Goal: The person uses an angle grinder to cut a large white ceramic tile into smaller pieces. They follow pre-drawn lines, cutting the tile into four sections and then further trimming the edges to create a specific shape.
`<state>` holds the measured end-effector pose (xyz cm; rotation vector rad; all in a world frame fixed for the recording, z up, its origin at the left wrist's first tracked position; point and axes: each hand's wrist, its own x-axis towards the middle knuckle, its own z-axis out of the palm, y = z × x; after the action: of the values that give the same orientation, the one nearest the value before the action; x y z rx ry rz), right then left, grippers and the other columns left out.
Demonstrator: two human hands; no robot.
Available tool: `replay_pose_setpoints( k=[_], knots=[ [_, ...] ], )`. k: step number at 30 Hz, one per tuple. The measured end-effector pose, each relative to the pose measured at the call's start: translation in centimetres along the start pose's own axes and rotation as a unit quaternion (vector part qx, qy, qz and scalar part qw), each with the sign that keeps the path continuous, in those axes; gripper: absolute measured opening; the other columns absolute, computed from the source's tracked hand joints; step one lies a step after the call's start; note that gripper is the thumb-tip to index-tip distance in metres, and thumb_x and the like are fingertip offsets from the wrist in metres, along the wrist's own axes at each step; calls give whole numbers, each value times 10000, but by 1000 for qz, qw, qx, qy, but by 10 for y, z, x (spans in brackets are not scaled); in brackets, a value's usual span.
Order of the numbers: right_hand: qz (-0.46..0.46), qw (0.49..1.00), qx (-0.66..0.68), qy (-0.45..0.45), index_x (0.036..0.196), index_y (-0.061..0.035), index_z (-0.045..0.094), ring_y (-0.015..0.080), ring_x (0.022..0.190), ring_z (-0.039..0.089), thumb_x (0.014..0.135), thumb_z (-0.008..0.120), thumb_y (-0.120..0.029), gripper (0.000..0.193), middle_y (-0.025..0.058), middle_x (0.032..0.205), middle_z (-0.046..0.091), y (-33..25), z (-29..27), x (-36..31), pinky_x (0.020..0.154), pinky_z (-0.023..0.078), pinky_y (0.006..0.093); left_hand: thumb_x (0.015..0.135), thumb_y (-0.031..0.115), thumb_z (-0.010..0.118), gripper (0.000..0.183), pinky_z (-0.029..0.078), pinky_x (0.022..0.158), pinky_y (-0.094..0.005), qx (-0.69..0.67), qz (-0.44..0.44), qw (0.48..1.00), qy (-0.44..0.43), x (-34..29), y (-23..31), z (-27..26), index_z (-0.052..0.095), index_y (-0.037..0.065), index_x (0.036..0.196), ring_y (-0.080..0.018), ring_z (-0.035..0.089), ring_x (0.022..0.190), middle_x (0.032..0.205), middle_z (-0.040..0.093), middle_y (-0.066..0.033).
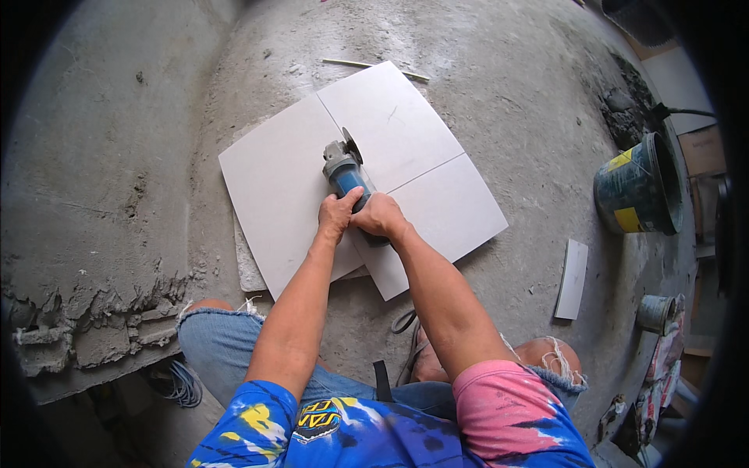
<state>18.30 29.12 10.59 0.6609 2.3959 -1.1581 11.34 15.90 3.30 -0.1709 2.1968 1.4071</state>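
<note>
Both my hands are closed around a blue and grey angle grinder [351, 179]. It lies over large pale tiles [273, 187] on the floor, its thin disc [352, 145] pointing away from me near the seam between two tiles. My left hand [339, 212] grips the body on its left side, thumb along the top. My right hand [380, 214] wraps the rear part from the right. A straight dark line [427, 171] crosses the tiles on the right. Whether the disc touches the tile I cannot tell.
A dark bucket [630, 187] with yellow patches stands at the right. Nearer lies a narrow tile strip [572, 279], with a small can [656, 313] beyond it. A thin stick [374, 69] lies past the tiles. Coiled cable [181, 384] sits by the rough concrete ledge [94, 335].
</note>
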Motion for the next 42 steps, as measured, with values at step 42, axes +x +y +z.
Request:
replay_pose_setpoints(
  k=[42],
  knots=[
    [-15,1000,-3,15,916,70,742,387,959,721,625,782,-514,654,285,966,724,10,5,-6,839,566,424,798,484,807,626,520,648,-311,-12,8,1000,1,-7,-4,3,657,-90,998,-173,632,712,881,681,-108]
  ],
)
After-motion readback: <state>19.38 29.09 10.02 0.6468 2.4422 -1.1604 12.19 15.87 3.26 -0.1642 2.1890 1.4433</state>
